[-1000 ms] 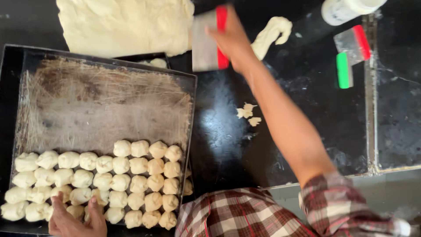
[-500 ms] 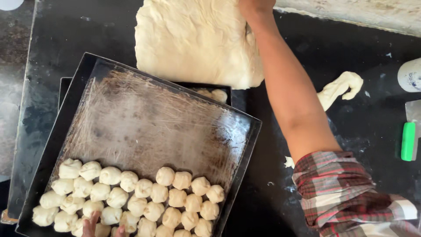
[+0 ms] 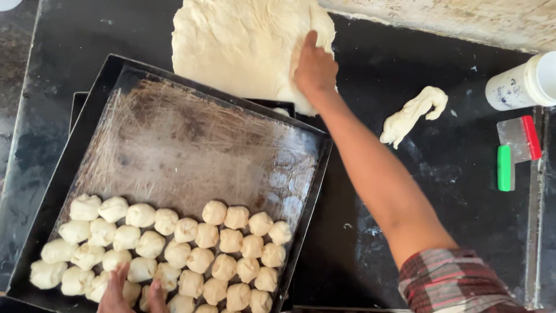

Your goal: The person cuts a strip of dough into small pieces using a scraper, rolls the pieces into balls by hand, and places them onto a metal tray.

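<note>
White cylindrical container (image 3: 524,82) right of dough sheet (image 3: 243,43)

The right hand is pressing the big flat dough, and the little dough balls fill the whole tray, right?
Not quite. The right hand does press the big flat dough, but the head view shows the dough balls filling only the near part of the tray; the rest is bare.

A white cylindrical container (image 3: 524,83) is lying on its side on the dark counter (image 3: 376,191), just above two scrapers. The red-handled scraper (image 3: 521,138) is overlapping the green-handled scraper (image 3: 505,168) below that container. A twisted strip of dough (image 3: 412,115) is resting left of the container, well apart.
</note>
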